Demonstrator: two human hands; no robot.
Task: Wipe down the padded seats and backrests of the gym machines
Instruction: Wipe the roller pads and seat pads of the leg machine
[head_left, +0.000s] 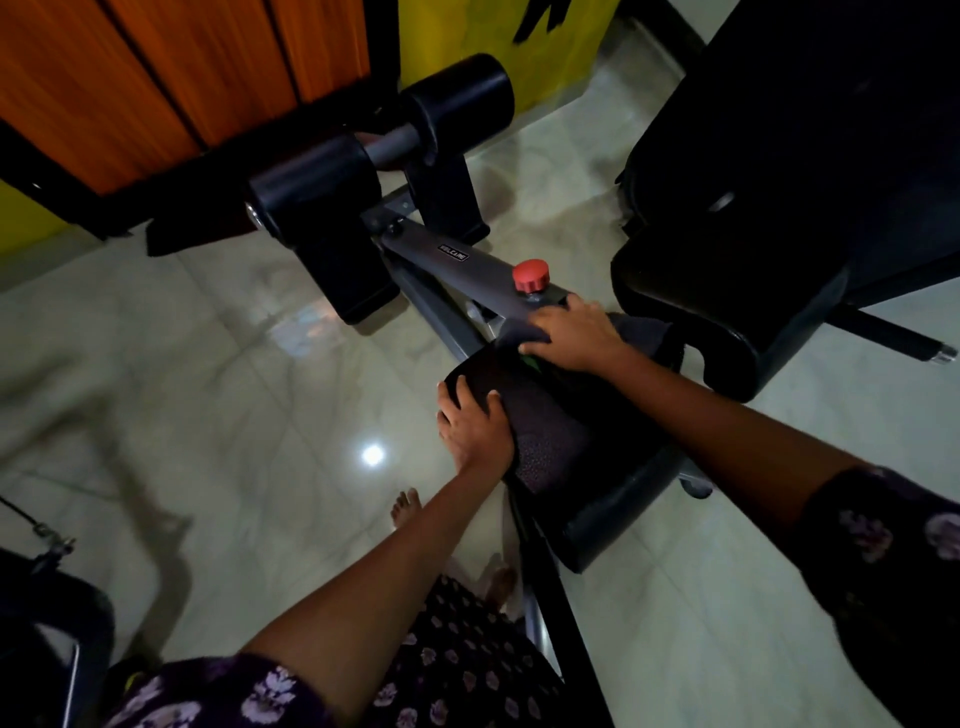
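Note:
A black padded seat (556, 441) of a gym bench lies in the centre, and its larger black backrest (779, 171) rises at the upper right. My left hand (475, 423) rests on the seat's left edge with its fingers spread over the pad. At the seat's far end, my right hand (569, 332) presses a dark grey cloth (644, 330), its fingers bent down over the cloth. A bit of green shows under that hand. Most of the cloth is hidden by my hand and wrist.
A red knob (531, 275) sits on the grey frame bar (457, 257) just beyond my right hand. Black foam leg rollers (322, 187) stand further out. Glossy tiled floor (234, 389) surrounds the bench. My bare feet (406, 506) are beside the seat, and other equipment (47, 613) is at the lower left.

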